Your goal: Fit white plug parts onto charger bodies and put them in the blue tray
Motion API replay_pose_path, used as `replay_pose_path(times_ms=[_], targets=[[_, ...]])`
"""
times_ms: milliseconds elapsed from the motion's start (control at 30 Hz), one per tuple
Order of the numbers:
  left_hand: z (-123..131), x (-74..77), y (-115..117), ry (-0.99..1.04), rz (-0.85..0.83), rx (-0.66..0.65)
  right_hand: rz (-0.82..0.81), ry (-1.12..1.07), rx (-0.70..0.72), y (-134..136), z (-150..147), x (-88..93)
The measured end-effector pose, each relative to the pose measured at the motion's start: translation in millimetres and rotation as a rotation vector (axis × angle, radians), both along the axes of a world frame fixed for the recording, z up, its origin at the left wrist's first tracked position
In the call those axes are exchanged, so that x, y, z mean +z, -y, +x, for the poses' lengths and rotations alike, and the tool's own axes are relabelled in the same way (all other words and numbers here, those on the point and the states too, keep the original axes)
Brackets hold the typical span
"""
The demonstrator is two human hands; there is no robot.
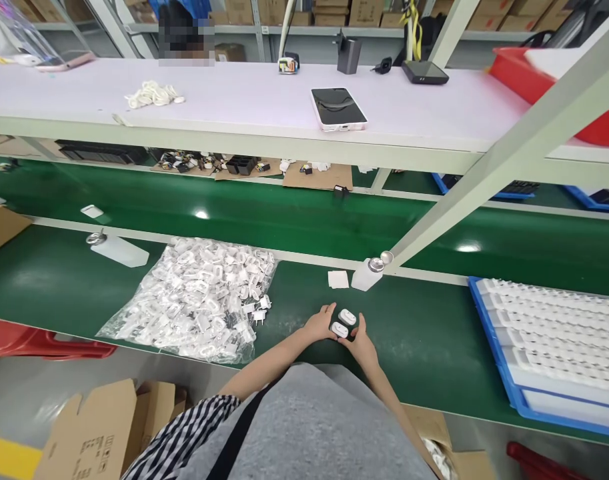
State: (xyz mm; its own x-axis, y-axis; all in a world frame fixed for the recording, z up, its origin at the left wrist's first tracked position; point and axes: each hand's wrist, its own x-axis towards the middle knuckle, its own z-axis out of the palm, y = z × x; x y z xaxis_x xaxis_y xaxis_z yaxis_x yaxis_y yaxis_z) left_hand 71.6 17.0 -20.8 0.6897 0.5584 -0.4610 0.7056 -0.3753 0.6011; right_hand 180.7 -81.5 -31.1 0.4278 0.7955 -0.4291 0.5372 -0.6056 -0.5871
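Note:
Two small white rounded plastic pieces (347,317) lie close together on the green work surface, between my hands; their exact kind is too small to tell. My left hand (320,325) rests at their left, thumb and forefinger spread, with the thumb by the nearer piece. At the right, my right hand (361,345) has its forefinger stretched forward and its thumb at the nearer piece's edge. Whether the thumbs press on it I cannot tell. Left of my hands lies a large clear bag (199,300) heaped with white plug adapters, a few of them loose (259,310) at its edge.
A pump bottle (367,275) and a white pad (338,279) stand beyond my hands. Another bottle (119,251) lies far left. A blue tray (504,373) of white parts sits right. A slanted post (444,200) and a shelf (244,110) with a phone (338,108) rise ahead.

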Motion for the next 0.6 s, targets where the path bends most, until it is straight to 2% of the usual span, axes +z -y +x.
replay_pose_path(times_ms=[200, 400, 500, 600], targets=[[17.5, -4.5, -2.5, 0.047, 0.004, -0.091, 0.014, -0.067, 0.097, -13.1, 17.3, -5.9], [32.5, -7.3, 6.3, 0.152, 0.005, 0.018, 0.104, -0.150, -0.045, -13.3, 34.4, -15.2], [16.2, -3.9, 4.7, 0.147, -0.019, 0.068, 0.091, -0.113, -0.125, 0.2, 36.7, -21.4], [-25.6, 3.8, -5.9, 0.025, 0.108, 0.224, 0.103, -0.113, -0.102, 20.4, 33.0, -27.5]])
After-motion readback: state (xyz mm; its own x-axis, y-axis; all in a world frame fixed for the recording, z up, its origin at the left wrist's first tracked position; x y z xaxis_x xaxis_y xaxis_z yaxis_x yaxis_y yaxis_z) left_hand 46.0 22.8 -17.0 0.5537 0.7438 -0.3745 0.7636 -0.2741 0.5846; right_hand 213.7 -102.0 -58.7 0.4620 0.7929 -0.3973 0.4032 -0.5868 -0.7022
